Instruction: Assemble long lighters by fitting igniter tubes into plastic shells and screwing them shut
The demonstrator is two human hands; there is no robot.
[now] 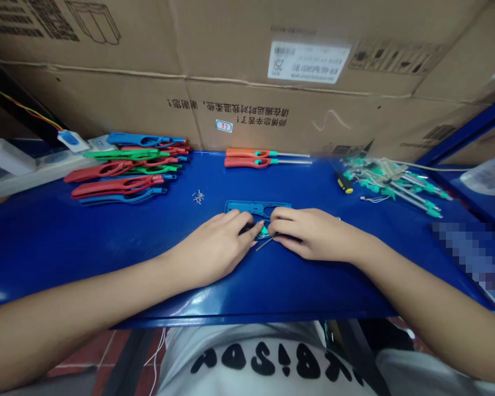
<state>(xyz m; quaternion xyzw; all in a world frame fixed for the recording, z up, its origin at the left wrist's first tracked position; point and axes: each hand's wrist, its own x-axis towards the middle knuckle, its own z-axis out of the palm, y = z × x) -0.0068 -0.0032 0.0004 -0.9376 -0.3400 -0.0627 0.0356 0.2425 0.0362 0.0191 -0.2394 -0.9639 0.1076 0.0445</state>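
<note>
My left hand [218,247] and my right hand [309,234] meet at the middle of the blue table [107,242]. Their fingertips pinch a small teal part with a thin metal rod [264,231] between them. Just beyond the fingers lies a blue plastic lighter shell half [253,207], flat on the table. Both hands have curled fingers pressed on the teal part; how much of it lies under them is hidden.
A pile of red, green and blue shell halves [127,170] lies at the back left. Two assembled orange lighters [256,157] sit at the back centre. Teal-tipped inner assemblies [396,184] and a screwdriver [343,183] lie at the right. Small screws [198,197] sit near the middle. Cardboard boxes [247,71] wall the back.
</note>
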